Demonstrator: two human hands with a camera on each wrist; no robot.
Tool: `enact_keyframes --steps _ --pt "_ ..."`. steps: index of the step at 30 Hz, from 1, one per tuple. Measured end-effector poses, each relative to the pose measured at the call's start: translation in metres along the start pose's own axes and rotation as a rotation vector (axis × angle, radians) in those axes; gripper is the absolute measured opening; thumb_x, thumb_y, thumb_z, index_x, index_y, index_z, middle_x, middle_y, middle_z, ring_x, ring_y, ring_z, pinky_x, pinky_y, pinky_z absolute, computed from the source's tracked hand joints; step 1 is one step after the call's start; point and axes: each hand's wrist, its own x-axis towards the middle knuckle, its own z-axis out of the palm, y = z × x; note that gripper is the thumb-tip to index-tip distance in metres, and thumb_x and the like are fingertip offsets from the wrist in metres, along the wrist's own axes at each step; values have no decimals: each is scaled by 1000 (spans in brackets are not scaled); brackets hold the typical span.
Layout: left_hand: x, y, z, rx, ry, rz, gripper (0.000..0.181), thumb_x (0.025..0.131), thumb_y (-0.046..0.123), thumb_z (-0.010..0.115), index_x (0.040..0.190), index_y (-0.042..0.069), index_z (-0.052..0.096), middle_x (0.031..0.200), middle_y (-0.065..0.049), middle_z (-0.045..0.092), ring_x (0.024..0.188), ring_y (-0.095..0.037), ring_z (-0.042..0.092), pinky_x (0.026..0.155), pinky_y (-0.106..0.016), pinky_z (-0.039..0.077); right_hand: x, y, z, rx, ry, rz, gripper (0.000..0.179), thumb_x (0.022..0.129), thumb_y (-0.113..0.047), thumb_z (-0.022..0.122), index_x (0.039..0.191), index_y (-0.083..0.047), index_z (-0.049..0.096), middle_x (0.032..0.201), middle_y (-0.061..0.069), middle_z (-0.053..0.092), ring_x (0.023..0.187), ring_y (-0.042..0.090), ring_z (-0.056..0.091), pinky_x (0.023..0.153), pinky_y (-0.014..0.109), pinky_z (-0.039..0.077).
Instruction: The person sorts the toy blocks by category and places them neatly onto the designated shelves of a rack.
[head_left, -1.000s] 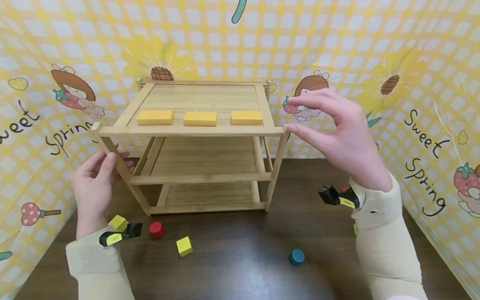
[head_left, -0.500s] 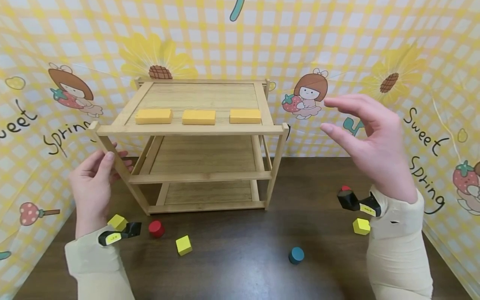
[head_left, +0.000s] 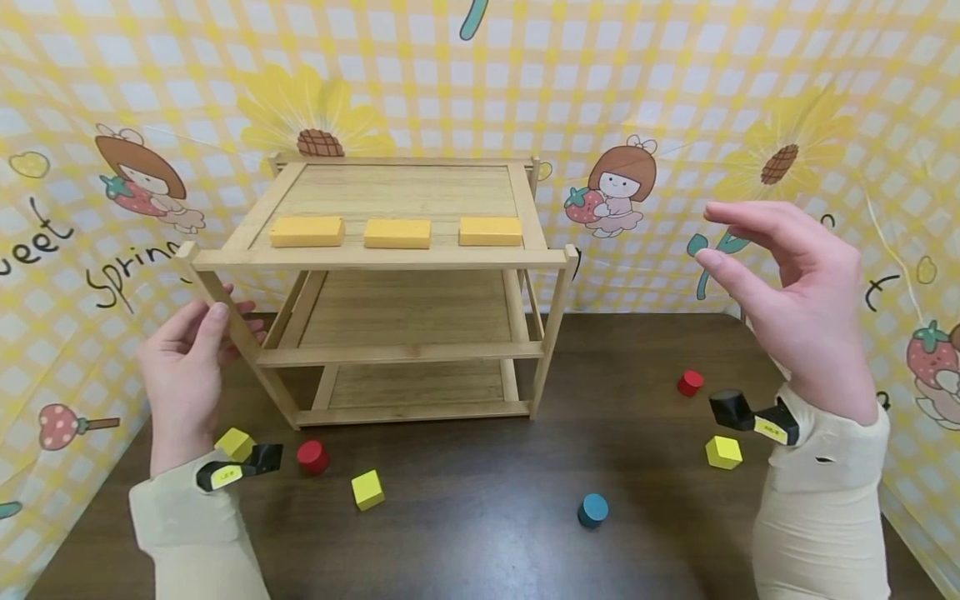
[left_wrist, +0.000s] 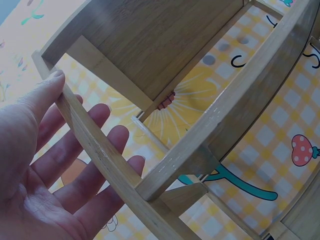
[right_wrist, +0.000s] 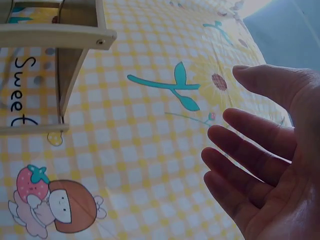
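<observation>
A three-tier wooden shelf rack (head_left: 405,260) stands on the dark table, with three orange-yellow rectangular blocks in a row on its top tier: a left block (head_left: 307,232), a middle block (head_left: 397,234) and a right block (head_left: 490,232). My left hand (head_left: 187,358) holds the rack's front left post; in the left wrist view the thumb lies on the near side of the post (left_wrist: 95,135) and the fingers pass behind it. Off to the right of the rack, my right hand (head_left: 806,300) is raised in the air, holding nothing, thumb and fingers spread apart.
Loose on the table lie a yellow cube (head_left: 367,490), another yellow cube (head_left: 236,445) near the left wrist, a red cylinder (head_left: 312,457), a blue cylinder (head_left: 592,510), a yellow block (head_left: 723,452) and a second red cylinder (head_left: 691,383). A checked cloth (head_left: 480,100) surrounds the table's back and sides.
My right hand has moved away from the rack's top right corner, rightward and slightly down, uncovering the red cylinder and yellow block on the right. The left hand and the blocks stay put.
</observation>
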Motion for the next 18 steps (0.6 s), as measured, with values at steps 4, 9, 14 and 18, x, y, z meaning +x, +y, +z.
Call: enact_keyframes --steps 4,9,14,18 --pt "1 -1 0 -28 -9 10 37 98 7 68 125 -17 62 100 -18 75 77 -23 75 71 -29 61 -4 6 -8 -75 15 17 32 85 13 73 118 12 70 114 20 70 108 25 61 102 28 46" --pt "1 0 0 -32 -8 10 36 98 7 68 125 -16 63 100 -18 75 78 -24 75 71 -29 61 -9 13 -19 -180 18 66 35 86 12 74 120 8 70 116 15 71 109 21 61 101 25 46" --pt "1 0 1 -28 -6 9 37 97 7 68 124 -17 63 102 -18 75 78 -24 75 71 -29 61 -12 20 -28 -213 15 98 36 86 12 75 121 6 71 117 14 70 109 18 61 101 24 45" --pt "2 0 0 -30 -8 9 38 97 8 69 124 -18 62 102 -18 75 77 -23 75 71 -29 61 -15 31 -37 -250 14 125 38 85 11 76 122 4 71 118 12 70 108 16 61 101 23 45"
